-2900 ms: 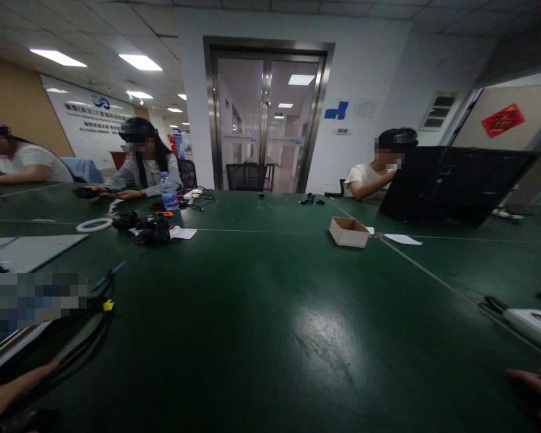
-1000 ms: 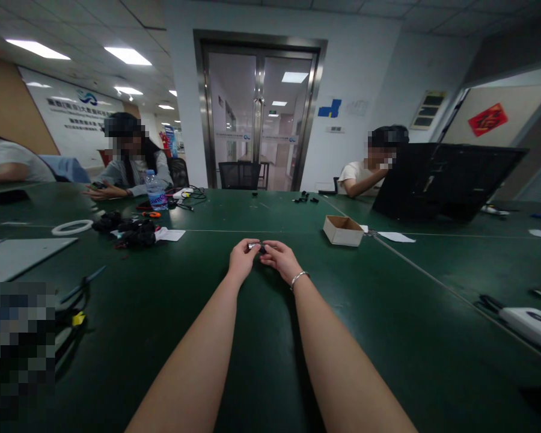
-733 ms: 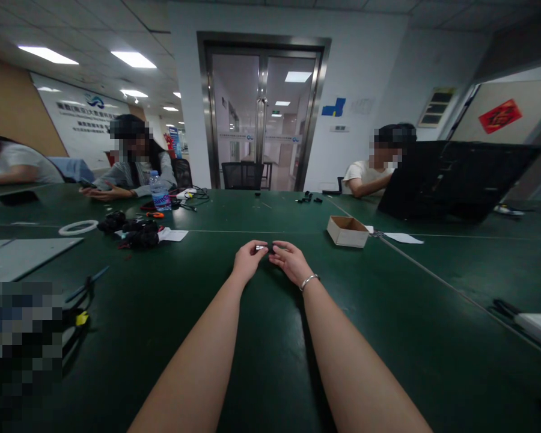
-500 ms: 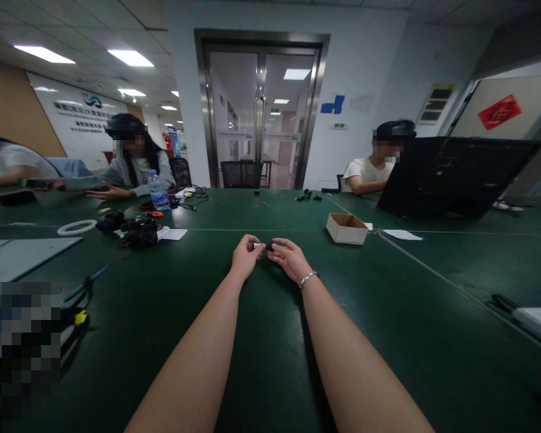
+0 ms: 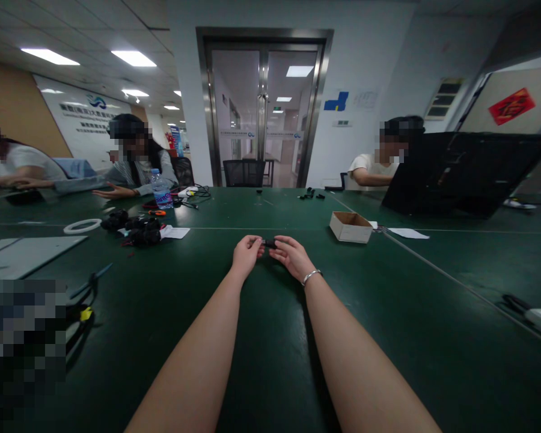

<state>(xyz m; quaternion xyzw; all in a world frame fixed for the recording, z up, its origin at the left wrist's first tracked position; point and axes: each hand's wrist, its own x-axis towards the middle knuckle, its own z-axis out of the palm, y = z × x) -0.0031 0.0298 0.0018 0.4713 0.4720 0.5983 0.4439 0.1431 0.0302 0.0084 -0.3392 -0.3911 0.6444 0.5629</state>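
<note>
Left hand (image 5: 246,252) and right hand (image 5: 293,255) meet over the green table (image 5: 388,337), fingertips pinched on a small dark part (image 5: 269,243) between them. Cardboard box (image 5: 350,227) sits beyond the right hand, well apart.

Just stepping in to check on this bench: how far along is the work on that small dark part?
In hand: the left hand and right hand pinch one small dark part between their fingertips above the green table. Nothing finished shows near them. The open cardboard box stands apart; its contents are hidden. How much is left cannot be told.
</note>
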